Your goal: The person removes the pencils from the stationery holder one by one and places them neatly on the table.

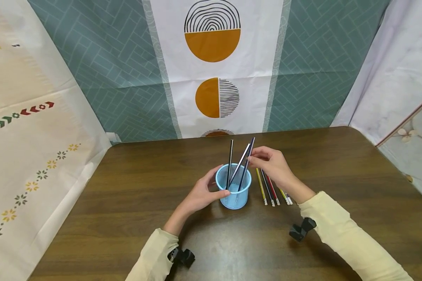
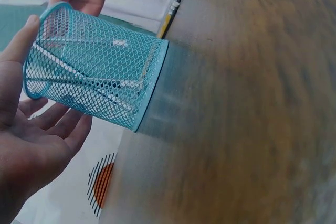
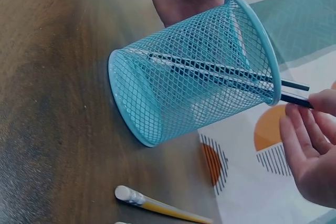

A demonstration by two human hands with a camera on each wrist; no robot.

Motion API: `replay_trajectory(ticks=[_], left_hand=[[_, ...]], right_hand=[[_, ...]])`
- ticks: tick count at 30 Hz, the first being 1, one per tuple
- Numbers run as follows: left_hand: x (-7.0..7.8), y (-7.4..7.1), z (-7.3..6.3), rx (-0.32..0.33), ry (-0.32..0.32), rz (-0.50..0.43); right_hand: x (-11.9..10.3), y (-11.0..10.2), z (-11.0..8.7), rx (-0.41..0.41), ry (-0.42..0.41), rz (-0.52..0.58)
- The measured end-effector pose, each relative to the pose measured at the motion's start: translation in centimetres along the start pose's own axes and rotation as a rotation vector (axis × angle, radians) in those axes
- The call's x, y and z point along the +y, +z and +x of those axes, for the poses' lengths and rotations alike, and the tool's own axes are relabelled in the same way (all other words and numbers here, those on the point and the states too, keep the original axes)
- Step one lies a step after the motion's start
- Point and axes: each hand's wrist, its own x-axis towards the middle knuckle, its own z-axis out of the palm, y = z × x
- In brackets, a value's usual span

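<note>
A light blue mesh pencil cup (image 1: 235, 201) stands upright on the table, with my left hand (image 1: 204, 193) holding its side, thumb near the rim. Three pencils lean inside it: a black pencil (image 1: 230, 160), a silvery pencil (image 1: 239, 164) and a dark blue pencil (image 1: 246, 167). Thumb and fingertips of my right hand (image 1: 273, 166) pinch the dark blue pencil near its upper end, above the rim. Through the mesh in the right wrist view, the lower parts of the pencils show inside the cup (image 3: 194, 77).
Right of the cup, several pencils lie on the wooden table (image 1: 137, 187), among them a yellow pencil (image 1: 261, 186) and a red pencil (image 1: 273, 190). Their eraser ends point toward me. A patterned cloth (image 1: 126, 78) hangs behind the table's far edge.
</note>
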Motion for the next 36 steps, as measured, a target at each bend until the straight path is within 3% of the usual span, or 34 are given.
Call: replay_trajectory(ticks=[14, 21, 23, 25, 32, 36], left_hand=[[0.4, 0.0, 0.0, -0.025, -0.025, 0.006], [4.0, -0.2, -0.9, -0.03, -0.026, -0.008], [4.1, -0.3, -1.0, -0.027, -0.022, -0.011], [4.0, -0.3, -1.0, -0.023, -0.021, -0.011], [0.0, -0.1, -0.1, -0.013, 0.041, -0.003], [0.0, -0.1, -0.1, -0.018, 0.043, -0.015]], right_hand=[[-0.9, -0.5, 0.0, -0.007, -0.102, -0.014], [-1.8, -0.9, 0.0, 0.016, -0.18, -0.038], [-2.1, -1.0, 0.0, 0.028, -0.198, -0.048], [-2.3, -1.1, 0.1, 0.042, -0.21, -0.062], [-3.1, -1.7, 0.2, 0.074, -0.25, -0.07], [-3.5, -1.8, 0.3, 0.095, -0.292, -0.048]])
